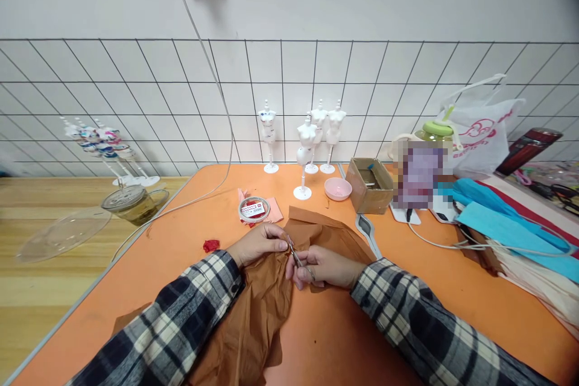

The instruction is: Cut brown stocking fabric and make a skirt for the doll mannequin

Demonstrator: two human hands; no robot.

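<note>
Brown cloth (266, 295) is gathered between two hands above an orange table (434, 295).
It is pinched by the left hand (262, 244), thumb against fingers; small scissors (294, 252) are gripped in the right hand's (326, 265) curled fingers, angled toward the pinch. The cloth is creased, plain and loosely draped.

A white tiled wall (299, 61) stands behind an orange tabletop (185, 232).

The rust-brown cloth (266, 301), thin and creased, lies across the orange tabletop (452, 271), its far part smoother, its near part gathered into long folds. Small silver scissors (297, 257) slant over it, tips toward the tabletop's far side (blades seemingly near closed).
</note>
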